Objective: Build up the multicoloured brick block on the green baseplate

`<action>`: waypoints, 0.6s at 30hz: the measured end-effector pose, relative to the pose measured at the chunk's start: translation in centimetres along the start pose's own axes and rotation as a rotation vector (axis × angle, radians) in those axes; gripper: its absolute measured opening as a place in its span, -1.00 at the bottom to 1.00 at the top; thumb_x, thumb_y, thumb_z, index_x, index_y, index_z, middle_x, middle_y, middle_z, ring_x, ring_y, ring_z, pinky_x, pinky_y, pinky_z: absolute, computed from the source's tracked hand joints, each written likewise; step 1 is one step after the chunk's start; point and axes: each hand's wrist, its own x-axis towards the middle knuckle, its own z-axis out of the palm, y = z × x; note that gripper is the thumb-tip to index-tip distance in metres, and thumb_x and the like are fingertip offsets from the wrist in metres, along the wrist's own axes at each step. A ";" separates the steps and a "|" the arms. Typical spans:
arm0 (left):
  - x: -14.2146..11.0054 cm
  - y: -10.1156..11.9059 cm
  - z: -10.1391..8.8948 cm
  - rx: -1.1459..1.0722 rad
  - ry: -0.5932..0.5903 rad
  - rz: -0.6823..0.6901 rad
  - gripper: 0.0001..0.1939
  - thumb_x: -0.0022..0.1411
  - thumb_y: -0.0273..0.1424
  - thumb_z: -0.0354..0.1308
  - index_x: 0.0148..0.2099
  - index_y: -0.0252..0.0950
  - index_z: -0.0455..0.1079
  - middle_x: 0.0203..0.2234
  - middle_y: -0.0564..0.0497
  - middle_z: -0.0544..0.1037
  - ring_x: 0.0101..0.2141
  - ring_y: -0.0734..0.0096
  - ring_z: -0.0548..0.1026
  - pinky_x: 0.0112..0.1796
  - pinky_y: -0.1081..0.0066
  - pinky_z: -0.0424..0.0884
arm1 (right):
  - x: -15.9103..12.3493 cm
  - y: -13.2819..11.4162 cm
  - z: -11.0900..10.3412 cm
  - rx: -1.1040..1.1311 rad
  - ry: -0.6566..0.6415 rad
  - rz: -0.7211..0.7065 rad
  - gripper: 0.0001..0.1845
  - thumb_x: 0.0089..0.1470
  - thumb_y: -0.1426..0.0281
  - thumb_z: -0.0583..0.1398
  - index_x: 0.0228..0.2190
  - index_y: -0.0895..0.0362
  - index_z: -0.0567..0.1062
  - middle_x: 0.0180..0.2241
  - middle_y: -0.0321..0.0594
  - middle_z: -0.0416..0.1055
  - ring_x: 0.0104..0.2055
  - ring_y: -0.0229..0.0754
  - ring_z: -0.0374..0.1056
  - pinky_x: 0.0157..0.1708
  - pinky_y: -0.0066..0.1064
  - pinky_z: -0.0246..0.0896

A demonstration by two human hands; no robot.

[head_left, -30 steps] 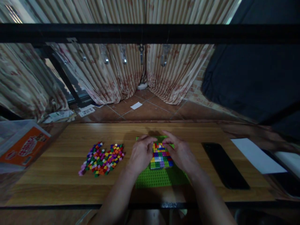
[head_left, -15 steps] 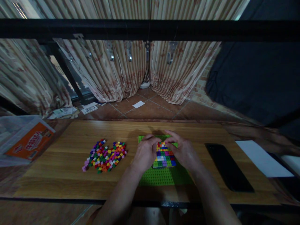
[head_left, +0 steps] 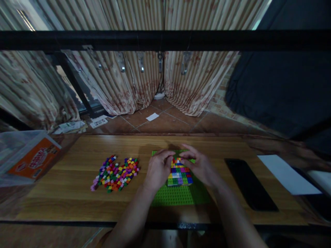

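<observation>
A multicoloured block build [head_left: 180,175], made of small toy bricks in rows, sits on a green studded baseplate [head_left: 173,197]. My left hand [head_left: 159,168] is at its left side, thumb and forefinger pinched together by the far left corner. On the other side, my right hand [head_left: 199,166] has its thumb and a bent finger close together at the far rows, with another finger raised. Whatever lies between the fingertips of either hand is too small to make out. The hands cover part of the build's far edge and sides.
Left of the baseplate, a loose pile of small coloured bricks [head_left: 116,174] lies on the wooden table [head_left: 69,196]. A black flat object [head_left: 250,184] and a white sheet [head_left: 288,174] lie to the right. A clear plastic box with an orange label [head_left: 34,158] stands beyond the left edge.
The view has tilted slightly, so the scene sits a little lower. Both hands stay at the far edge of the build, their fingers shifted only slightly.
</observation>
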 end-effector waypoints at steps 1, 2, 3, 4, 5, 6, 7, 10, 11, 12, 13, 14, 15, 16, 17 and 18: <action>0.1 0.0 0.0 -0.029 0.022 -0.020 -0.76 0.25 -0.50 0.07 -0.14 -0.22 0.54 -0.22 -0.01 0.60 -0.16 0.33 0.53 -0.04 0.34 0.39 | -0.1 0.3 0.0 0.023 0.033 0.008 -0.39 0.01 0.40 0.22 0.13 0.03 0.32 -0.14 -0.21 0.55 -0.11 -0.17 0.46 -0.01 -0.22 0.30; 0.2 -0.1 0.0 -0.067 0.048 -0.046 -0.78 0.24 -0.48 0.09 -0.15 -0.22 0.55 -0.21 -0.01 0.61 -0.15 0.33 0.53 -0.04 0.33 0.39 | -0.1 0.5 0.0 0.040 0.074 0.013 -0.41 0.01 0.38 0.23 0.11 0.01 0.35 -0.11 -0.19 0.54 -0.09 -0.15 0.45 0.00 -0.20 0.29; 0.2 0.0 0.0 -0.116 0.074 -0.079 -0.79 0.23 -0.47 0.11 -0.16 -0.22 0.55 -0.21 -0.01 0.61 -0.16 0.32 0.54 -0.03 0.32 0.39 | -0.1 0.6 0.0 0.050 0.117 0.010 -0.46 0.03 0.36 0.23 0.08 0.01 0.38 -0.10 -0.18 0.53 -0.07 -0.14 0.45 0.01 -0.18 0.29; 0.3 0.0 0.1 -0.176 0.099 -0.113 -0.80 0.21 -0.46 0.13 -0.17 -0.23 0.55 -0.21 -0.01 0.62 -0.17 0.32 0.55 -0.04 0.32 0.40 | -0.1 0.7 0.0 0.054 0.160 0.002 -0.53 0.05 0.32 0.22 0.04 0.02 0.43 -0.11 -0.17 0.53 -0.07 -0.12 0.45 0.01 -0.17 0.29; 0.2 0.1 0.2 -0.246 0.125 -0.150 -0.81 0.19 -0.46 0.14 -0.17 -0.23 0.55 -0.22 -0.02 0.63 -0.19 0.31 0.55 -0.06 0.32 0.41 | -0.1 0.6 0.1 0.053 0.193 -0.013 -0.59 0.07 0.29 0.21 -0.02 0.03 0.48 -0.11 -0.16 0.54 -0.07 -0.10 0.45 0.01 -0.16 0.30; 0.2 0.2 0.3 -0.321 0.135 -0.184 -0.81 0.18 -0.46 0.16 -0.18 -0.24 0.55 -0.23 -0.02 0.63 -0.21 0.31 0.56 -0.08 0.32 0.43 | -0.2 0.4 0.2 0.055 0.215 -0.031 -0.64 0.08 0.24 0.20 -0.07 0.04 0.52 -0.12 -0.14 0.54 -0.08 -0.08 0.45 0.00 -0.16 0.31; 0.1 0.4 0.5 -0.399 0.139 -0.209 -0.83 0.16 -0.46 0.17 -0.20 -0.25 0.55 -0.26 -0.03 0.64 -0.23 0.31 0.56 -0.12 0.33 0.44 | -0.2 0.3 0.3 0.048 0.223 -0.038 -0.66 0.09 0.21 0.19 -0.11 0.03 0.54 -0.12 -0.14 0.54 -0.08 -0.05 0.46 -0.02 -0.16 0.33; -0.1 0.2 1.1 -0.629 0.124 -0.274 -0.78 0.07 -0.44 0.25 -0.16 -0.26 0.53 -0.33 -0.03 0.63 -0.30 0.33 0.56 -0.20 0.37 0.46 | -0.2 0.1 0.9 0.006 0.166 -0.100 -0.70 0.06 0.16 0.22 -0.18 -0.02 0.59 -0.09 -0.16 0.53 -0.04 0.00 0.45 -0.06 -0.22 0.38; -0.1 -0.1 1.3 -0.696 0.093 -0.295 -0.72 0.03 -0.43 0.30 -0.14 -0.28 0.51 -0.36 -0.04 0.63 -0.35 0.35 0.55 -0.24 0.39 0.45 | 0.0 0.2 1.1 0.001 0.144 -0.123 -0.70 0.06 0.15 0.22 -0.18 -0.05 0.60 -0.10 -0.17 0.53 -0.05 -0.01 0.46 -0.08 -0.25 0.39; 0.1 -0.3 1.4 -0.751 0.115 -0.315 -0.69 0.00 -0.40 0.32 -0.13 -0.29 0.50 -0.40 -0.03 0.62 -0.40 0.38 0.54 -0.28 0.41 0.44 | 0.2 0.3 1.3 0.009 0.122 -0.150 -0.71 0.06 0.16 0.21 -0.19 -0.07 0.60 -0.10 -0.17 0.53 -0.04 -0.01 0.45 -0.07 -0.29 0.40; 0.2 -0.6 1.4 -0.786 0.128 -0.328 -0.65 -0.03 -0.37 0.36 -0.14 -0.30 0.49 -0.44 -0.02 0.61 -0.44 0.41 0.52 -0.33 0.44 0.42 | 0.4 0.4 1.5 0.020 0.078 -0.181 -0.72 0.07 0.17 0.20 -0.19 -0.08 0.60 -0.10 -0.18 0.53 -0.04 -0.02 0.46 -0.09 -0.33 0.41; 0.3 -0.8 1.3 -0.814 0.131 -0.330 -0.61 -0.06 -0.33 0.39 -0.13 -0.31 0.49 -0.47 0.00 0.59 -0.46 0.44 0.50 -0.36 0.46 0.40 | 0.6 0.5 1.6 0.030 0.041 -0.220 -0.73 0.08 0.17 0.19 -0.20 -0.10 0.61 -0.12 -0.19 0.54 -0.07 -0.04 0.48 -0.11 -0.37 0.42; 0.4 -0.8 1.1 -0.851 0.119 -0.332 -0.54 -0.12 -0.29 0.42 -0.14 -0.33 0.48 -0.53 0.01 0.57 -0.52 0.47 0.47 -0.40 0.48 0.37 | 0.7 0.4 1.7 0.041 0.036 -0.250 -0.75 0.09 0.18 0.19 -0.22 -0.11 0.62 -0.14 -0.20 0.54 -0.11 -0.06 0.49 -0.14 -0.40 0.43; 0.5 -0.8 0.9 -0.886 0.101 -0.336 -0.48 -0.16 -0.24 0.44 -0.13 -0.34 0.47 -0.57 0.03 0.55 -0.56 0.49 0.45 -0.43 0.49 0.35 | 0.8 0.3 1.7 0.047 0.011 -0.265 -0.74 0.09 0.19 0.19 -0.20 -0.12 0.61 -0.14 -0.20 0.54 -0.12 -0.07 0.49 -0.15 -0.42 0.43; 0.5 -0.7 0.7 -0.916 0.079 -0.341 -0.41 -0.20 -0.21 0.46 -0.12 -0.36 0.46 -0.60 0.03 0.54 -0.59 0.51 0.43 -0.46 0.50 0.33 | 0.8 0.1 1.7 0.056 -0.002 -0.277 -0.74 0.09 0.19 0.19 -0.20 -0.12 0.61 -0.15 -0.21 0.54 -0.14 -0.08 0.50 -0.16 -0.43 0.43; 0.5 -0.5 0.5 -0.944 0.057 -0.350 -0.36 -0.24 -0.18 0.47 -0.10 -0.38 0.45 -0.61 0.03 0.53 -0.61 0.53 0.41 -0.48 0.50 0.31 | 0.7 -0.1 1.8 0.065 -0.009 -0.277 -0.74 0.09 0.19 0.20 -0.20 -0.12 0.61 -0.15 -0.21 0.53 -0.15 -0.09 0.50 -0.17 -0.44 0.43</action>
